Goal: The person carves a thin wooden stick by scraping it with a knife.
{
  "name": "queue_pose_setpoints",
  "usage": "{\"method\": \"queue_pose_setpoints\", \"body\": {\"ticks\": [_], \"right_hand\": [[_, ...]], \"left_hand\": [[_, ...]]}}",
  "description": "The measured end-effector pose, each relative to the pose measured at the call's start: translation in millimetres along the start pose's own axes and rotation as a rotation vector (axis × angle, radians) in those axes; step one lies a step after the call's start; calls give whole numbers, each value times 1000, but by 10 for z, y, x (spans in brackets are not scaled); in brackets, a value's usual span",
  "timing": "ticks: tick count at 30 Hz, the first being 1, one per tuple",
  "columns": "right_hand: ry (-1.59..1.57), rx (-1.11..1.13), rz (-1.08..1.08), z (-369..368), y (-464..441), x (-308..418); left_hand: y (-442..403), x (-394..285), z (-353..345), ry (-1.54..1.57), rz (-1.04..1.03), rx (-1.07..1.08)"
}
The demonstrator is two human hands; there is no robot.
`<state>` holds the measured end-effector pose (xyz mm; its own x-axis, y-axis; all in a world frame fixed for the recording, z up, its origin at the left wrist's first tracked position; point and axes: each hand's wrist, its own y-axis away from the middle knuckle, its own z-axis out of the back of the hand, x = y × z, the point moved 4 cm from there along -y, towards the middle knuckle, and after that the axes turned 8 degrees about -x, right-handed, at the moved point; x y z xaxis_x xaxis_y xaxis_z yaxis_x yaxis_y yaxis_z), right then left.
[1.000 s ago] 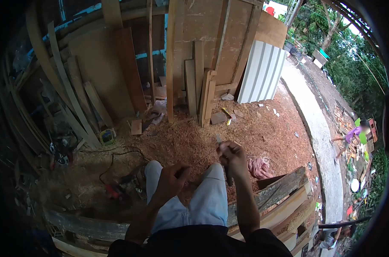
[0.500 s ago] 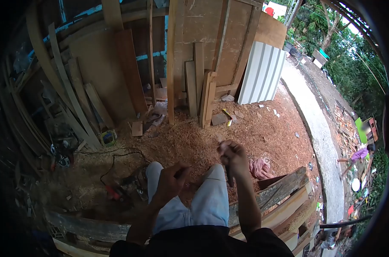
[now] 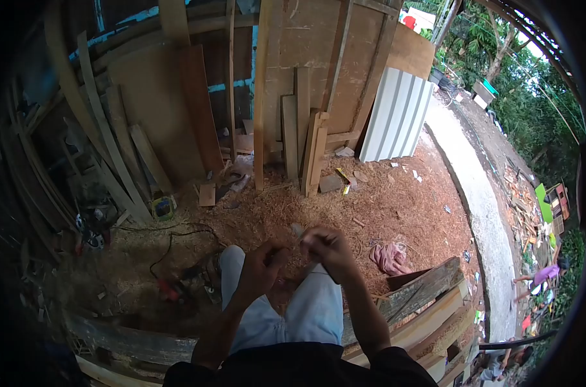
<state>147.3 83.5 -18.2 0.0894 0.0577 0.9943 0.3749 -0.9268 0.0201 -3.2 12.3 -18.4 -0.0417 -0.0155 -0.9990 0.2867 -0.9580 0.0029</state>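
My left hand (image 3: 262, 269) is closed above the left knee of the light blue trousers (image 3: 312, 304), its fingers curled together; whatever it may pinch is too small to name. Over the right knee, my right hand (image 3: 328, 253) is closed around a slim object whose pale, blurred tip (image 3: 297, 229) sticks out past the fingers. A dark part of it shows below that hand. The two hands are close to each other with a small gap between them.
Planks (image 3: 289, 137) lean against a wooden wall. Wood shavings (image 3: 396, 193) cover the ground. A pink cloth (image 3: 391, 258) lies right of my hands, near a rough timber (image 3: 428, 284). Red tool (image 3: 170, 290) at lower left. A person in purple (image 3: 544, 275) is outside at right.
My right hand has moved left, closer to my left hand, with the slim object in it. The left hand has barely moved. The person in purple has shifted down the view.
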Motion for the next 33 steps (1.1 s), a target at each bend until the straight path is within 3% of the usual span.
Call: {"method": "queue_pose_setpoints", "body": {"ticks": [5,8,11,12,17,20,23,25,28,33], "right_hand": [[-199,-164,-93,132,-64,227],[108,77,-58,-77,21,63],[64,104,-142,-33,23,29],[-1,19,-61,4,5,63],[-184,-143,-111,256,-48,263],[35,43,-106,78,52,48],[53,91,-128,-43,86,-28],[39,79,-166,35,49,9],[-92,-93,-152,240,-43,202],[-128,-123,-138,315,-63,213]], "left_hand": [[-5,162,36,33,-15,19],[-14,70,4,44,17,31],[-8,60,-28,13,15,48],[6,66,-24,5,6,50],[68,188,28,-20,39,86],[60,175,-23,17,52,69],[30,178,-52,21,95,75],[46,239,-30,8,143,83],[62,267,12,-14,40,133],[72,278,56,12,54,93]]}}
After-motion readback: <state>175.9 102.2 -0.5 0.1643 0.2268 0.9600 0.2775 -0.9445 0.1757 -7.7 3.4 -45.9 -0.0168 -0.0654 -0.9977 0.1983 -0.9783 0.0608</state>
